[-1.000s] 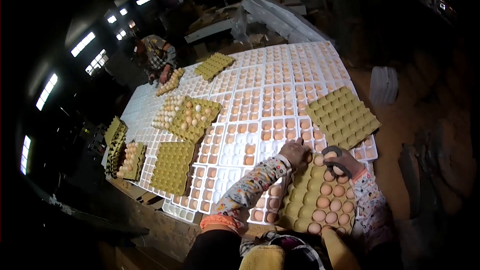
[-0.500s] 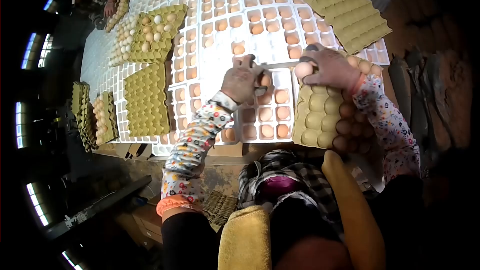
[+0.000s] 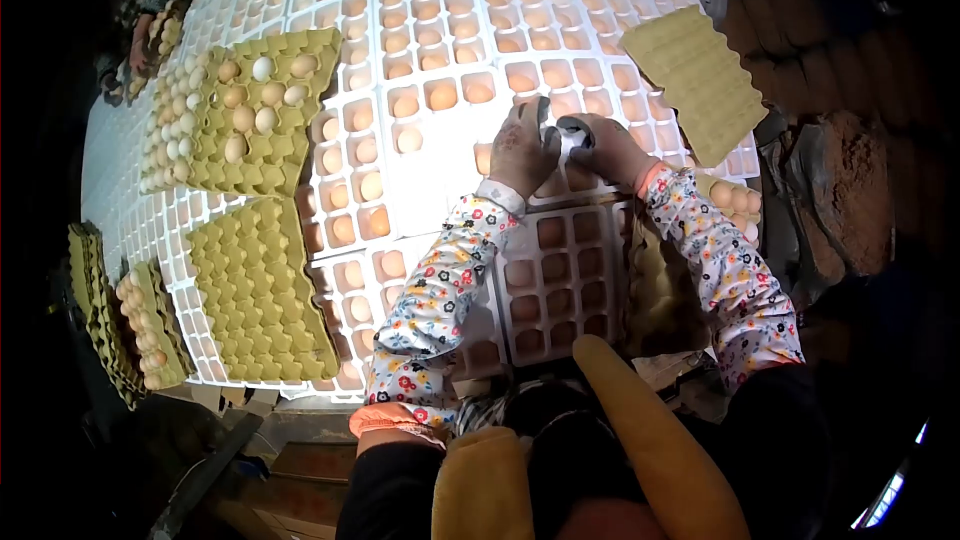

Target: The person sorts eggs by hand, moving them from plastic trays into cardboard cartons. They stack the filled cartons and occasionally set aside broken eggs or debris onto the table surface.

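My left hand (image 3: 525,150), in a grey glove, is over a white compartment tray (image 3: 440,165) partly filled with eggs. Its fingers are curled, and what they grip is hidden. Close beside it, my gloved right hand (image 3: 612,152) has thumb and fingers drawn together above the same tray; anything in them cannot be made out. Brown eggs (image 3: 442,94) sit in the compartments left of my hands. Nearer my body, a second white tray (image 3: 500,325) holds eggs in shade. A pulp egg tray (image 3: 665,290) lies partly under my right forearm.
Several white trays of eggs cover the table. Pulp trays lie at left, one bare (image 3: 260,290) and one with mixed eggs (image 3: 275,155). Another pulp tray (image 3: 697,85) rests at right. A co-worker's hand (image 3: 140,50) is at far left.
My right hand, earlier holding an egg over the pulp tray, has moved left and forward beside my left hand. My left hand has left the nearer tray. The camera view has shifted.
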